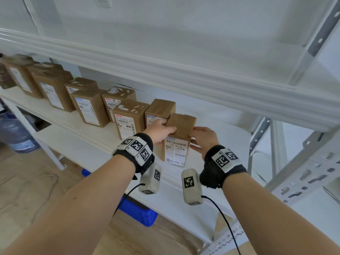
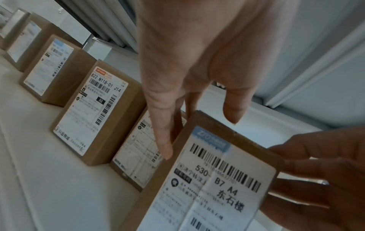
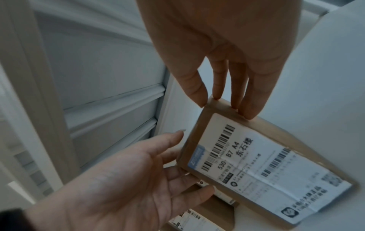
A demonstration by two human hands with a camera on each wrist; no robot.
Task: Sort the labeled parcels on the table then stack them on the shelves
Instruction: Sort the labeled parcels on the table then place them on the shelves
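Note:
A brown parcel with a white barcode label reading "530 B7 A4" stands upright on the white shelf board, at the right end of a row of labeled parcels. My left hand lies flat against its left side, fingers straight and thumb over the top edge. My right hand touches its right side with straight fingers. The label faces me. Neither hand curls round the box.
Another parcel stands right behind the left hand. The upper shelf hangs low overhead. A grey metal upright is at the right. A blue bin and a water bottle are on the floor below.

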